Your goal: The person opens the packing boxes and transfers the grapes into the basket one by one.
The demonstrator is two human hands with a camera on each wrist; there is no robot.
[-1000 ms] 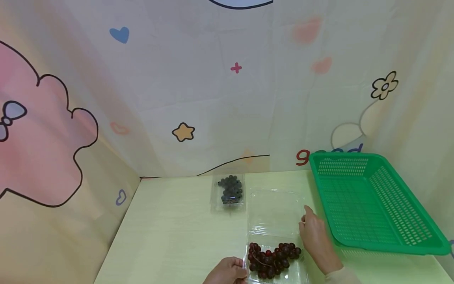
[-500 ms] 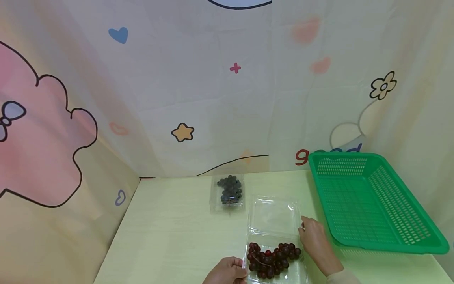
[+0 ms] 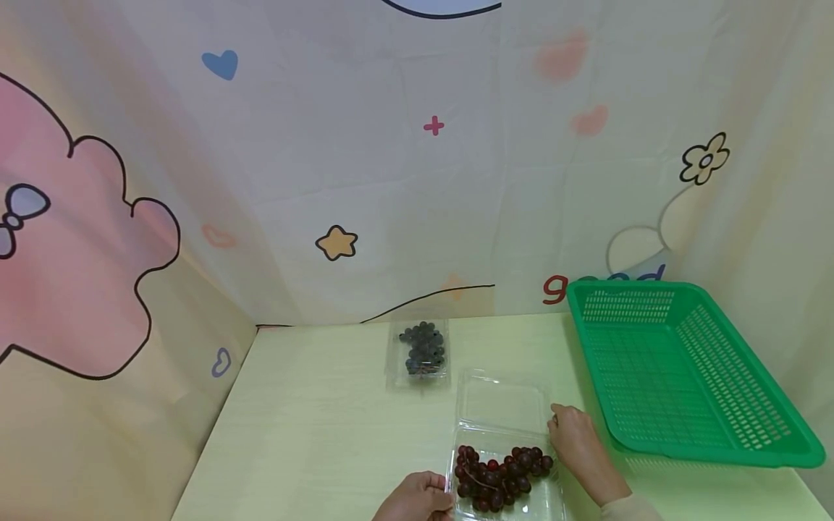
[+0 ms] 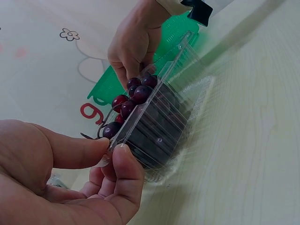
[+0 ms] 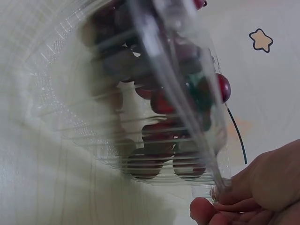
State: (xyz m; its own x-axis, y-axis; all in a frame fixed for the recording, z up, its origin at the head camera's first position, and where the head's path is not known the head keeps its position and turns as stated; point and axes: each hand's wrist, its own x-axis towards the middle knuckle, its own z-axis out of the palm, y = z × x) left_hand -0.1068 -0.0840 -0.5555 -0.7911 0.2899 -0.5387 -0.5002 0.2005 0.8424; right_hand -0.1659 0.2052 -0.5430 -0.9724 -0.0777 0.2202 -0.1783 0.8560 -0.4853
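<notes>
Left hand [image 3: 417, 499]: one, at the tabletop's near edge, thumb and forefinger closed in a pinch on the rim of a clear container, its remaining fingers curled beneath. Clear container [image 3: 544, 501]: one, ribbed plastic, by the tabletop's near edge, right of its middle; the near end ran out of the head view. Red grapes [image 3: 493, 480]: one bunch, dark red, with a thin curved stem (one berry brighter than its neighbours), lying inside the container in a shallow dip from side to side. Right hand [image 3: 576, 441]: one, in a pale sleeve [image 3: 628, 508], fingers bent and pinching the right side of the lid. Lid [image 3: 502, 401]: one, clear, on the container's far side, standing clear of the grapes; its exact tilt could not be told. Tabletop [image 3: 313, 420]: pale, faintly grained. Green basket [image 3: 671, 376]: one, perforated plastic, along the tabletop's right edge, reaching back to the far right corner. Second box [image 3: 397, 376]: one, clear, near the tabletop's far edge. Dark grapes [image 3: 425, 349]: one bunch, blue-black, within that box. Backdrop cloth [image 3: 391, 159]: printed with hearts, a star and a flower, behind the tabletop's far edge.
</notes>
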